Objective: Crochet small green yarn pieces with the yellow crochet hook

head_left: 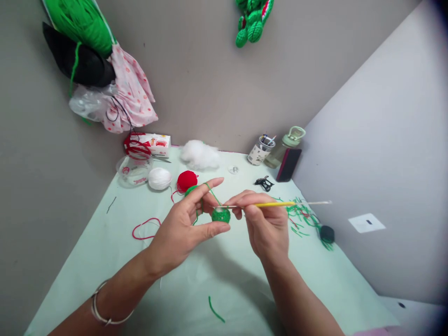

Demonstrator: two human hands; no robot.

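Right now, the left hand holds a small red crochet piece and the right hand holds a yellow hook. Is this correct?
Not quite. In the head view the crochet piece in the left hand is green, not red; the red yarn ball lies on the table behind. The right hand does hold the yellow hook.

Work nook enclosed by 3 plain greyish walls (210, 79).
A pale green table (87, 270) fills the corner under soft, even light.
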